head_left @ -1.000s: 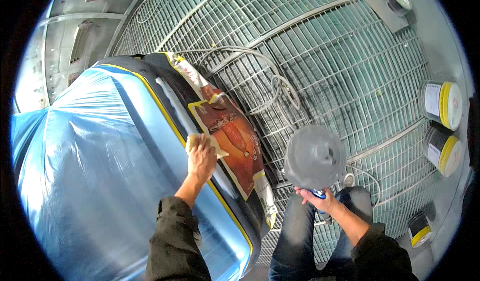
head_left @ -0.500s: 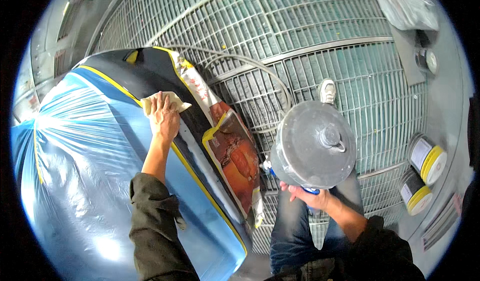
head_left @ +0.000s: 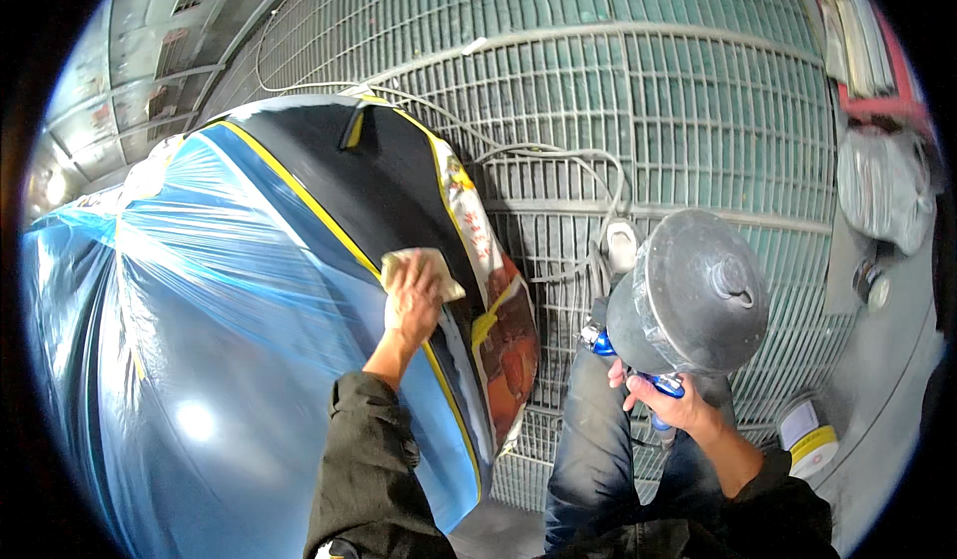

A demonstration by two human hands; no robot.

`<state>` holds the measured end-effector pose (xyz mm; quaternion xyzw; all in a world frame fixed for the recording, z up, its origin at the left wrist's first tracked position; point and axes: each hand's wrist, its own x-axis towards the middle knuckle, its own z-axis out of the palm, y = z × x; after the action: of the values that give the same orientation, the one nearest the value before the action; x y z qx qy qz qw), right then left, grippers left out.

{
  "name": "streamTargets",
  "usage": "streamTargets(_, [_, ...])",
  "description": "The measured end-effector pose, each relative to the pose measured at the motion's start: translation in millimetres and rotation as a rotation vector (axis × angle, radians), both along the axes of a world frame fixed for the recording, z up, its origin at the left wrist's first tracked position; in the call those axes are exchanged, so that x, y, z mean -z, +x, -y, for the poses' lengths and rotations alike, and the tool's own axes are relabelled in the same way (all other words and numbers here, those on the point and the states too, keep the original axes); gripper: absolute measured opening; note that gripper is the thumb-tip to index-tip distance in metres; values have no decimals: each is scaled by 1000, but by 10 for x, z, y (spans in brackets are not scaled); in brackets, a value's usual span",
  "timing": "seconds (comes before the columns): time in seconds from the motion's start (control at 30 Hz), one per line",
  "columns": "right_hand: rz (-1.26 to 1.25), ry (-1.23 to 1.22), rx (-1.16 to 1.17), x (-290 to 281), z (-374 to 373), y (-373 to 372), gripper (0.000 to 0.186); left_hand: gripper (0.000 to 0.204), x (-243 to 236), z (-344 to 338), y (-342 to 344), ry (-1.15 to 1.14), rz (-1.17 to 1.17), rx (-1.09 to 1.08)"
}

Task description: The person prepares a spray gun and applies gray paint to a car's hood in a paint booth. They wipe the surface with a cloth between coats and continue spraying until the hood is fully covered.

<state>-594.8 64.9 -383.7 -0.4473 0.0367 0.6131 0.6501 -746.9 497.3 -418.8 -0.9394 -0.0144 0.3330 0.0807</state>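
Cream cloth, frame centre-left, held in left grip against black panel; right grip closed round blue spray gun, lower right. Wiping apparently in hand; next stroke calls for level gun.

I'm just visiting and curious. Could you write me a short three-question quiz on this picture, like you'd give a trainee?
1. What is under the fingers of the left hand?
A) a brush
B) a cloth
C) a roller
2. True or false: the right hand is empty.
3. Fill in the colour: the big plastic sheet is ____.

Key:
1. B.
2. False; it grips what looks like a blue spray gun with a grey lidded cup on top.
3. Blue.
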Motion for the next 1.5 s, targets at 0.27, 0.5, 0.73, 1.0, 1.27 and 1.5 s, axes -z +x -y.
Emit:
streamTargets(0.27, [187, 16, -244, 20, -1371, 1146, 23, 48, -35, -1690, 1507, 504, 161, -343])
streamTargets(0.5, [283, 118, -126, 80, -2440, 1890, 19, 51, -42, -1393, 1521, 368, 247, -403])
streamTargets(0.73, [310, 99, -348, 292, -2874, 2619, 21, 61, -179, -1195, 1491, 200, 132, -668])
streamTargets(1.0, [181, 52, -463, 349, -3790, 3690, 22, 54, -311, -3602, 2603, 589, 311, -669])
streamTargets(1.27, [77, 42, -477, 189, -4690, 4282, 23, 55, -200, -3447, 2698, 460, 177, -752])
streamTargets(1.5, [492, 224, -664, 690, -5136, 4242, 23, 44, -688, -5005, 2816, 276, 78, -622])
